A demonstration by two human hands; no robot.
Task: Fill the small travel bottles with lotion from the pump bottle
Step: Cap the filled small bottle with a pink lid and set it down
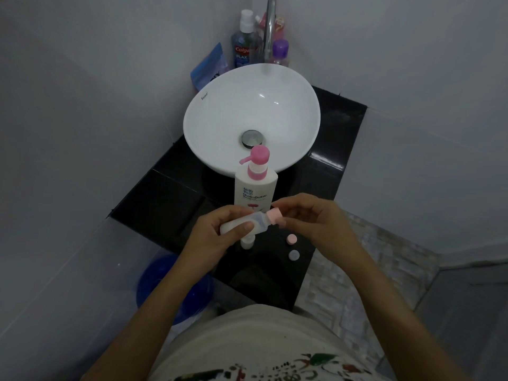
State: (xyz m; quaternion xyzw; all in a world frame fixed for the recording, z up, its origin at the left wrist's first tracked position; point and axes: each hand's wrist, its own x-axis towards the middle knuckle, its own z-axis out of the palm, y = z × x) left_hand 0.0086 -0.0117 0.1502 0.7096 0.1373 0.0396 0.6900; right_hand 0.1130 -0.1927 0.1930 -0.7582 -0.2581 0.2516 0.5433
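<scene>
Item: person's torso in a pale printed shirt (247, 345) showing at the bottom edge, both bare forearms reaching forward over a black tiled counter (338, 138). Left hand (217, 229) wrapping around the body of a small white travel bottle (242, 224), which is lying tilted on its side above the counter, thumb pressing on its front. Right hand (310, 221) pinching the bottle's pink cap (275, 215) between thumb and fingers. Below the hands, a second small white travel bottle (246, 242) standing uncapped on the counter, partly hidden by the left hand; just right of it a loose pink cap (291, 239) and a loose grey-blue cap (293, 254) lying apart from each other. Behind the hands, a white Shokubutsu pump bottle (255, 188) with pink pump head standing upright, spout pointing left. Beyond it, a white round basin (220, 105) with a metal drain. At the far corner, a chrome tap (270, 26), a Colgate Plax bottle (243, 42), a purple-capped bottle (280, 52) and a blue pouch (210, 67) standing against the wall
</scene>
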